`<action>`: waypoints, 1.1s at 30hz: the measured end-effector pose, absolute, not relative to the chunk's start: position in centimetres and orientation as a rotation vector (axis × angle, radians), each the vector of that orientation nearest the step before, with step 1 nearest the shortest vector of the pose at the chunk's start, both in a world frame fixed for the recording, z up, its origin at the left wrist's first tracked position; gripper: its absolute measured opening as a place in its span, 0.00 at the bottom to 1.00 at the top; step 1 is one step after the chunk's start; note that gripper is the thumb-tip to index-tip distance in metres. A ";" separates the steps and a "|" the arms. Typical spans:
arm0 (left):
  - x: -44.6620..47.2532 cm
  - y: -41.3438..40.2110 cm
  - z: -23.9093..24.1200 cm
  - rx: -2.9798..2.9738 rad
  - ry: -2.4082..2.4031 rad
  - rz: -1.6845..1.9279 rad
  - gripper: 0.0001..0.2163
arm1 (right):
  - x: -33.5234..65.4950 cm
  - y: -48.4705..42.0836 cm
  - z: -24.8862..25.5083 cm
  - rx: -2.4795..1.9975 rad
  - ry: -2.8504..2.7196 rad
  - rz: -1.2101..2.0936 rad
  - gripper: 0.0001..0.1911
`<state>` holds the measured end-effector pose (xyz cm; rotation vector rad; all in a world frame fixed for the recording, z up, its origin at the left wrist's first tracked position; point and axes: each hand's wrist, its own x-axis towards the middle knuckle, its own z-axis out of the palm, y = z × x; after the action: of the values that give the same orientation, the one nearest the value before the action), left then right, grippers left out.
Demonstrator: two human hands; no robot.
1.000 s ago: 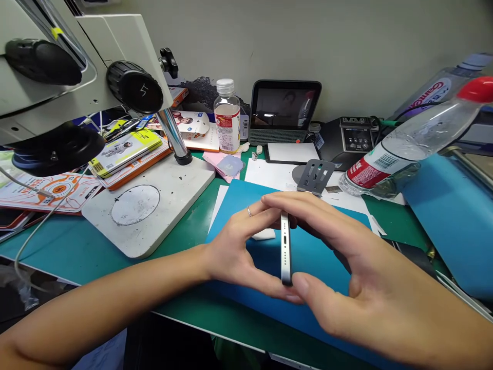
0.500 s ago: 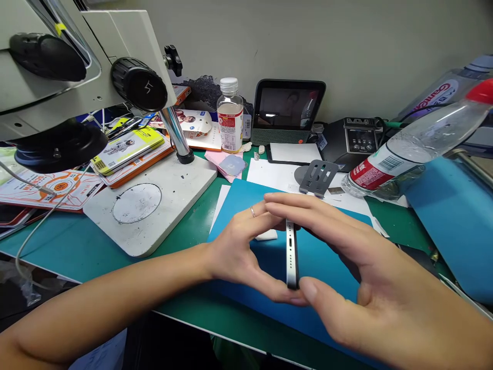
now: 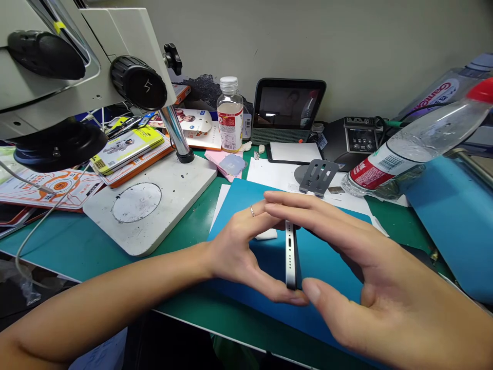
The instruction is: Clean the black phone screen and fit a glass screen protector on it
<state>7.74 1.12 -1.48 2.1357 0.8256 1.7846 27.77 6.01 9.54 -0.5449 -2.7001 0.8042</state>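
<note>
A smartphone [image 3: 290, 254] is held on its long side above a blue mat [image 3: 265, 298], its port end facing me. A silver frame shows, with a dark face along its right side that stands slightly out near the lower corner. My left hand [image 3: 246, 252], a ring on one finger, grips it with the thumb under the lower edge and the fingers at the upper edge. My right hand [image 3: 358, 267] curves around the right side. Its fingertips are at the top edge and overlap my left fingers; the thumb is by the lower corner. Contact there is hard to make out.
A microscope [image 3: 138, 82] stands at left on its pale base [image 3: 169, 210], beside stacked boxes [image 3: 131, 146]. Behind are a drink bottle [image 3: 230, 118], a display screen [image 3: 288, 105] and a grey phone stand [image 3: 319, 177]. A large plastic bottle [image 3: 408, 149] leans at right.
The right thumb has shifted slightly right, and more of the phone's dark face shows at the lower corner. The left hand has hardly moved.
</note>
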 end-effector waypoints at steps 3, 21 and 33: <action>7.8 1.1 -1.4 2.133 0.819 1.783 0.42 | 27.8 6.0 9.6 -0.534 -2.703 0.804 0.35; 7.8 0.9 -1.9 2.071 0.814 1.763 0.45 | 28.4 5.8 9.1 -0.631 -2.666 0.894 0.44; 7.9 0.6 -1.5 1.982 0.832 1.748 0.34 | 27.8 5.9 9.8 -0.587 -2.709 0.895 0.41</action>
<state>7.86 0.62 -1.53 1.9819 0.8319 1.7480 27.84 5.93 9.81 -0.5872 -2.7091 0.8947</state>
